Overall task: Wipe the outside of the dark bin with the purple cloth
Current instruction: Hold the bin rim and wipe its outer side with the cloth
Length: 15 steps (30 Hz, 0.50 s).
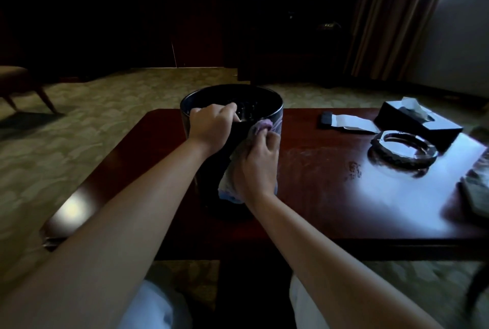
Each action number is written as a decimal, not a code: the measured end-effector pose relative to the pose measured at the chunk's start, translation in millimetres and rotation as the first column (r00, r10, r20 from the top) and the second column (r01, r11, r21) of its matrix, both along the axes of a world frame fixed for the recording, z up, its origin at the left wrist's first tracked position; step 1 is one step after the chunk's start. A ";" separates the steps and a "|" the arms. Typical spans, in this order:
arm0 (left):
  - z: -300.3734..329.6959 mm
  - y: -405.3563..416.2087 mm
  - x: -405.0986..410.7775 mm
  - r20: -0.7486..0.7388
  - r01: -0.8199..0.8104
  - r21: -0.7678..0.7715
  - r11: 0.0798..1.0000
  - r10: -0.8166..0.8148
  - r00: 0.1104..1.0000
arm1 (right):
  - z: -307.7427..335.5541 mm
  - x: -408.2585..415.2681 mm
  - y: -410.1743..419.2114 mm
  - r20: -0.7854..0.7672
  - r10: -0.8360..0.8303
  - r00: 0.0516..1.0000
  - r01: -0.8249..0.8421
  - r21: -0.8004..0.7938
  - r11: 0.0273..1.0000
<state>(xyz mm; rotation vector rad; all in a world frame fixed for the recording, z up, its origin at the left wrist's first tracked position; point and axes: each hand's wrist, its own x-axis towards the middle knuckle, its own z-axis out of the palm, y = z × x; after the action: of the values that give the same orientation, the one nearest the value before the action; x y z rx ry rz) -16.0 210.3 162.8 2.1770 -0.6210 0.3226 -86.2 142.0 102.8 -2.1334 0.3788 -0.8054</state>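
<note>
wiping underway | left hand (211, 123) grips bin (275, 106) rim | right hand (260, 162) presses cloth (238, 167) on near wall | far side likely left

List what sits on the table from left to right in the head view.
dark bin → white paper slip → glass ashtray → black tissue box, though the last two overlap somewhat.
</note>
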 end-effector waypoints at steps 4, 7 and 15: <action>2.0 2.5 -3.3 -0.050 0.036 -0.029 0.999 -0.038 0.998 | 3.4 1.2 -0.7 -0.063 -0.024 0.998 0.018 -0.103 0.995; 1.3 0.7 -2.7 -0.032 0.027 0.029 0.999 -0.026 0.999 | -13.5 -2.2 2.9 -0.118 -0.052 0.992 0.052 -0.003 0.999; -1.2 -2.8 0.4 0.045 -0.074 0.112 0.991 0.070 0.997 | -55.1 -13.2 2.9 -0.296 -0.044 0.954 0.087 0.132 0.987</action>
<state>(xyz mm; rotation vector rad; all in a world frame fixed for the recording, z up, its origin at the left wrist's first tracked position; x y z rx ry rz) -15.6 207.6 161.6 2.3108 -0.5969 0.3790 -99.4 145.0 47.7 -2.1141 0.6462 -0.4806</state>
